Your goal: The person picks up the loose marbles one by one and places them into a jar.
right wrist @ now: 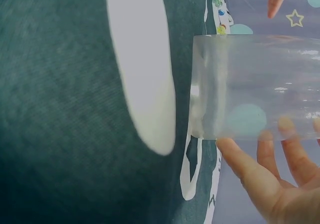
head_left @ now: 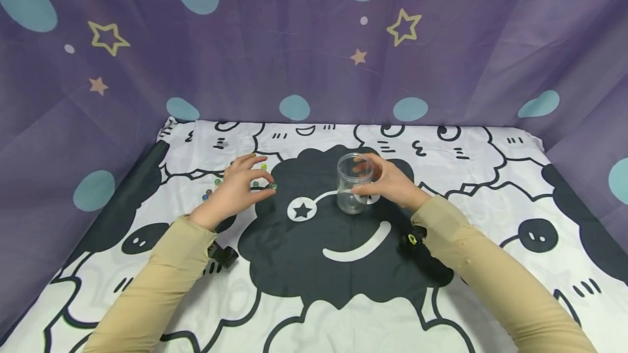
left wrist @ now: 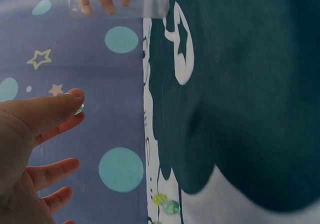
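Note:
My left hand (head_left: 239, 183) pinches a small green glass marble (left wrist: 79, 108) between thumb and index fingertip, the other fingers spread apart. It is above the cloth, to the left of a clear plastic jar (head_left: 351, 192). My right hand (head_left: 390, 178) grips this jar from its right side, thumb in front and fingers behind. The jar is upright, with its open mouth facing up; no marbles show inside it. Seen from the right wrist, the fingers (right wrist: 295, 159) lie along the jar's wall. Several loose marbles (head_left: 217, 182) lie around and behind my left hand, some partly hidden by it.
A white cloth (head_left: 284, 336) printed with black cartoon sheep covers the table. Behind it hangs a purple curtain (head_left: 304, 59) with stars and blue ovals, which also closes off both sides. Dark wrist devices (head_left: 223, 255) sit under both sleeves.

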A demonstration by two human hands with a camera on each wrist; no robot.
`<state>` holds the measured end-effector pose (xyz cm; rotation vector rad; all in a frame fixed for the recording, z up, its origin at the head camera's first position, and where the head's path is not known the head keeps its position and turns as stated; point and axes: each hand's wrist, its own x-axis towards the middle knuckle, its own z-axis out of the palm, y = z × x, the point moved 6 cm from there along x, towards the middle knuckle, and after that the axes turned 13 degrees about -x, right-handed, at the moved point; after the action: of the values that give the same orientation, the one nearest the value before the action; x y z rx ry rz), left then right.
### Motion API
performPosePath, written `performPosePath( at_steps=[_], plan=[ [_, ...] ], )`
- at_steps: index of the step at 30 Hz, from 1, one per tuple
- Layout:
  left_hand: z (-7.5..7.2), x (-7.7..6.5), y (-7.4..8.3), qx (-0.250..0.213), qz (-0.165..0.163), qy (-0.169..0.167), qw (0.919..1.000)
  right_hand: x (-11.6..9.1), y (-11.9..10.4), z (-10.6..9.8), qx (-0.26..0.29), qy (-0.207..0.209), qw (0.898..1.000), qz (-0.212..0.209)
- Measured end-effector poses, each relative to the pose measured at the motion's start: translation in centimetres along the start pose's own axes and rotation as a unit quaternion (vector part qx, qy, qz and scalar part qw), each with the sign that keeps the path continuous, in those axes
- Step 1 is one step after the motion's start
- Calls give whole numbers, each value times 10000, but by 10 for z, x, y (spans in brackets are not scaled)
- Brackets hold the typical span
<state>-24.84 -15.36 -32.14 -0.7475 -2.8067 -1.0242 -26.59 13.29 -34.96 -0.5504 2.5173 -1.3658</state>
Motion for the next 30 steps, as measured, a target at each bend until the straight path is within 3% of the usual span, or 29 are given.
performPosePath(
  at_steps=[6,30],
  plan=[
    [3,7,14,-215,247,106,9994,0,-1,1,-15,-29,10000,-37],
    [22,41,61,-634,691,219,9954,-1,1,0,-48,-91,9999,-69]
  ],
)
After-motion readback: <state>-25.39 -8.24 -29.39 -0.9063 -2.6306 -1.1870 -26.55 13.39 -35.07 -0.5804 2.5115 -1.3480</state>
